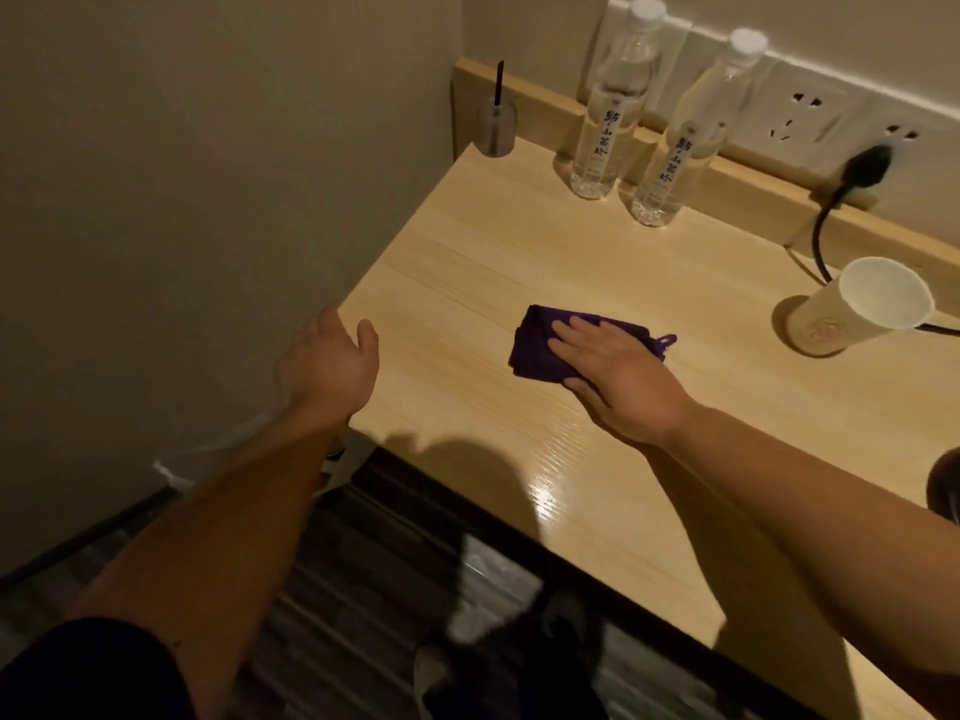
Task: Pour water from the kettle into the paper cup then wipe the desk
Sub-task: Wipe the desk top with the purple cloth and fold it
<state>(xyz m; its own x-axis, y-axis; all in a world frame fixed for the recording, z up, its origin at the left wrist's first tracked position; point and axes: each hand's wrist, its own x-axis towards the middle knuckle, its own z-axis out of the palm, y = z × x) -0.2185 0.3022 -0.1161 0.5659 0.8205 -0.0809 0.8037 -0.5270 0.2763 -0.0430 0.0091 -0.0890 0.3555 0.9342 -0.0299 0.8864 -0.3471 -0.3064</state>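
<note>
A folded purple cloth (535, 350) lies on the light wooden desk (467, 262), near its middle. My right hand (618, 376) rests flat on the cloth, fingers together, palm pressing it down. My left hand (327, 363) hovers at the desk's left edge, fingers apart, holding nothing. A white paper cup (857, 309) stands upright at the right, apart from the cloth. At the far right edge a dark rounded shape (945, 485) is cut off by the frame; it may be the kettle, I cannot tell.
Two clear water bottles (608, 111) (680, 142) stand at the back of the desk. A small clear holder with a dark stick (497, 124) sits in the back left corner. A black plug and cord (852, 168) run from the wall sockets behind the cup.
</note>
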